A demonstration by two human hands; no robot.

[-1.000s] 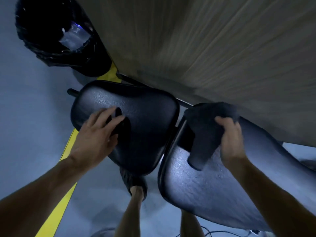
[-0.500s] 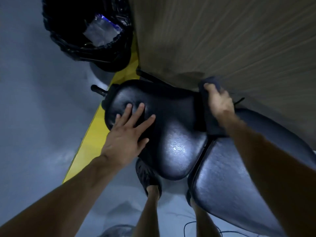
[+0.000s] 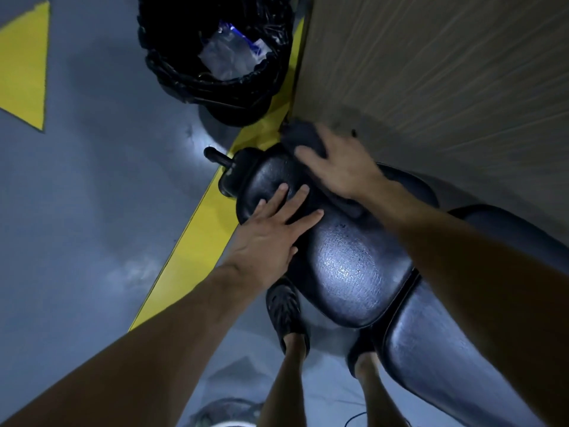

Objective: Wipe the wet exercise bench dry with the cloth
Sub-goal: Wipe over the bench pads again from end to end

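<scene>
Right hand point(image 3: 341, 167) presses cloth point(image 3: 303, 138) flat on bench point(image 3: 348, 266), grip seemingly loose; left hand point(image 3: 271, 235) splayed, empty.

A grey, slightly glossy floor point(image 3: 92, 211) is seen across the left half, lit dimly with a bluish cast. A yellow floor stripe point(image 3: 197, 241) is laid diagonally from 7 o'clock towards 12 o'clock, and a yellow triangle point(image 3: 24, 66) is painted at 10 o'clock. A wood-grain wall panel point(image 3: 431, 72) fills the 1 to 3 o'clock area, and a black-lined waste bin point(image 3: 215, 57) holding clear wrappers is set at 12 o'clock.
</scene>
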